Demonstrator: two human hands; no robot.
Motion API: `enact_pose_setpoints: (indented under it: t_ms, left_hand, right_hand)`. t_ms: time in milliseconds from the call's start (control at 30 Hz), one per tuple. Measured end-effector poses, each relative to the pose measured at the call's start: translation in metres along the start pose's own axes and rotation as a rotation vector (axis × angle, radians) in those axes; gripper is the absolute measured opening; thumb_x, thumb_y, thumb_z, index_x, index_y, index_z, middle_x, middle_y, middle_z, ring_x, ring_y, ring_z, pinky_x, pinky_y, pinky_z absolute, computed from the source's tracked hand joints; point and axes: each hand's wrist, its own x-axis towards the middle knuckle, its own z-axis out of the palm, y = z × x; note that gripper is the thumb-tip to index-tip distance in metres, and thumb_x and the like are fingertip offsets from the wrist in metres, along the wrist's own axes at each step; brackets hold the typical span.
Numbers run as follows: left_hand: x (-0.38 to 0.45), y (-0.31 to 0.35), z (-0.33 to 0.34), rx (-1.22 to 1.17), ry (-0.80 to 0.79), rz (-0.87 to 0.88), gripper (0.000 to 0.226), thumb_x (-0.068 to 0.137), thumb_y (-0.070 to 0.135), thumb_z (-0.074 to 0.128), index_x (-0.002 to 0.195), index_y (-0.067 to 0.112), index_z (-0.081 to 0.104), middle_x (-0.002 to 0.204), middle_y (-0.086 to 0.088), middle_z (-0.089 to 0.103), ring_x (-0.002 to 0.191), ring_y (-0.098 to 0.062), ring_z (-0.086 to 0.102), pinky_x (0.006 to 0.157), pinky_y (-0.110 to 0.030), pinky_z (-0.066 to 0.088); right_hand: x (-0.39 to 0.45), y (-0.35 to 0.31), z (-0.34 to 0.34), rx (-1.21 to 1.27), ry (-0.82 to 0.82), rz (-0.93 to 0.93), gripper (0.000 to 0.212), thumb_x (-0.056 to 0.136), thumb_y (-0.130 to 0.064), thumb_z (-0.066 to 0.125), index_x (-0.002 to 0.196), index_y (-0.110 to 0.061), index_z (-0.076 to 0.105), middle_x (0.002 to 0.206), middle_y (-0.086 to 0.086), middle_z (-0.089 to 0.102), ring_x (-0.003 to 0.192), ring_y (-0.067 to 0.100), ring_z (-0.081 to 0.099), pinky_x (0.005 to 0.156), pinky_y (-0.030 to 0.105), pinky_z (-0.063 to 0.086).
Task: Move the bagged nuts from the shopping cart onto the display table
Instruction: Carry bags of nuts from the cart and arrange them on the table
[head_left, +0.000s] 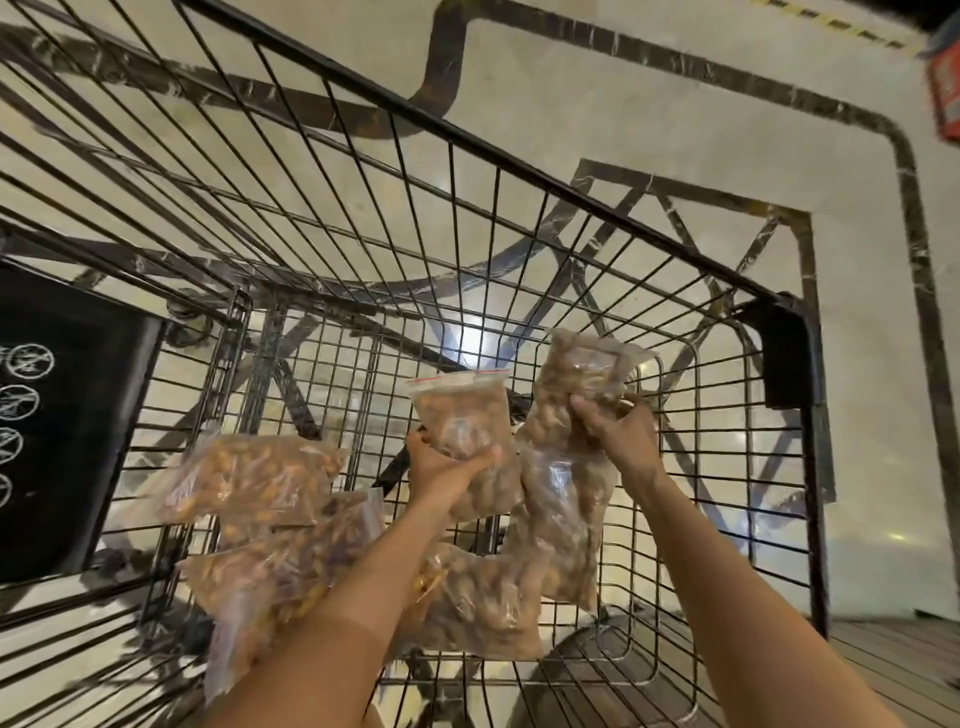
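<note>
At centre frame we hold two bagged nuts inside the shopping cart (613, 218): our left hand (447, 460) is closed round a red-zip bag (462, 415), our right hand (618, 426) is clenched on a taller bag (582, 374). More bags (249, 478) lie lower left on the wire floor. The basket's right side is open, its rim at the right edge.
</note>
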Motion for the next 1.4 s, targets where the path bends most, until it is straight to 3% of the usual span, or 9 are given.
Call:
enact_pose_setpoints:
  t_ms: [167, 267, 500, 800, 967, 1133, 1267, 1333, 1400]
  left_hand:
    - [0.006, -0.005, -0.003, -0.097, -0.072, -0.129, 0.071, 0.054, 0.015, 0.09, 0.115, 0.009, 0.055, 0.106, -0.008, 0.067, 0.093, -0.022, 0.066, 0.074, -0.032, 0.056]
    - [0.003, -0.006, -0.008, -0.109, -0.096, -0.152, 0.086, 0.051, 0.016, 0.091, 0.126, 0.013, 0.048, 0.115, -0.006, 0.063, 0.104, -0.023, 0.062, 0.092, -0.042, 0.052]
    - [-0.008, -0.007, -0.006, -0.15, -0.094, -0.011, 0.08, 0.056, 0.001, 0.086, 0.123, 0.017, 0.046, 0.112, -0.006, 0.062, 0.101, -0.021, 0.062, 0.088, -0.042, 0.053]
    - [-0.015, -0.005, 0.0, -0.038, -0.116, 0.128, 0.074, 0.07, 0.008, 0.08, 0.129, 0.023, 0.039, 0.103, 0.008, 0.06, 0.094, -0.01, 0.059, 0.091, -0.031, 0.047]
    - [-0.02, 0.004, -0.013, -0.064, -0.12, 0.093, 0.076, 0.061, 0.004, 0.084, 0.119, 0.029, 0.042, 0.112, -0.001, 0.062, 0.102, -0.019, 0.061, 0.091, -0.042, 0.052]
    - [-0.032, 0.027, -0.042, -0.078, -0.223, 0.045, 0.079, 0.06, 0.008, 0.086, 0.126, 0.017, 0.044, 0.113, -0.006, 0.064, 0.099, -0.019, 0.064, 0.084, -0.037, 0.054]
    - [-0.063, 0.06, -0.072, -0.1, -0.389, -0.085, 0.093, 0.045, 0.026, 0.092, 0.128, 0.021, 0.05, 0.107, -0.008, 0.071, 0.094, -0.024, 0.069, 0.081, -0.044, 0.056]
    - [-0.087, 0.079, -0.085, -0.093, -0.467, -0.123, 0.076, 0.053, 0.025, 0.084, 0.123, 0.017, 0.056, 0.098, -0.008, 0.073, 0.082, -0.022, 0.07, 0.064, -0.034, 0.057]
    - [-0.107, 0.091, -0.095, -0.051, -0.512, -0.119, 0.062, 0.06, 0.024, 0.078, 0.118, 0.016, 0.06, 0.093, -0.007, 0.075, 0.083, -0.022, 0.069, 0.068, -0.035, 0.055]
  right_hand:
    - [0.014, 0.012, 0.006, -0.115, 0.034, -0.072, 0.093, 0.032, -0.068, 0.085, 0.106, -0.015, 0.064, 0.096, 0.0, 0.074, 0.087, 0.017, 0.071, 0.082, 0.04, 0.058]
    - [0.013, 0.007, 0.009, -0.135, 0.055, -0.054, 0.101, 0.024, -0.067, 0.083, 0.105, -0.011, 0.065, 0.097, 0.004, 0.073, 0.084, 0.018, 0.07, 0.079, 0.038, 0.059]
    - [0.015, 0.007, 0.019, -0.126, 0.072, 0.013, 0.116, 0.009, -0.074, 0.079, 0.104, -0.009, 0.064, 0.097, 0.007, 0.072, 0.087, 0.023, 0.07, 0.081, 0.042, 0.058]
    - [-0.003, 0.006, 0.028, -0.084, 0.047, -0.105, 0.092, 0.031, -0.051, 0.089, 0.109, -0.012, 0.059, 0.098, -0.001, 0.071, 0.087, 0.018, 0.069, 0.081, 0.04, 0.058]
    - [-0.035, -0.016, 0.023, -0.077, 0.105, -0.237, 0.065, 0.065, -0.013, 0.084, 0.116, -0.008, 0.045, 0.09, -0.004, 0.058, 0.087, 0.022, 0.059, 0.075, 0.031, 0.046]
    - [-0.061, -0.031, -0.002, -0.028, 0.018, -0.354, 0.066, 0.067, -0.014, 0.083, 0.119, -0.022, 0.044, 0.089, -0.023, 0.054, 0.078, -0.008, 0.052, 0.064, 0.006, 0.039]
    - [-0.093, -0.042, -0.025, 0.072, -0.084, -0.344, 0.056, 0.067, -0.015, 0.084, 0.111, -0.019, 0.051, 0.095, -0.009, 0.067, 0.086, 0.008, 0.065, 0.075, 0.02, 0.052]
    - [-0.112, -0.047, -0.038, 0.151, -0.131, -0.321, 0.052, 0.067, -0.016, 0.082, 0.112, -0.015, 0.056, 0.095, 0.004, 0.072, 0.087, 0.022, 0.069, 0.076, 0.033, 0.056]
    - [-0.133, -0.052, -0.051, 0.241, -0.148, -0.293, 0.054, 0.065, -0.018, 0.081, 0.114, -0.017, 0.057, 0.099, 0.006, 0.073, 0.093, 0.026, 0.069, 0.082, 0.04, 0.056]
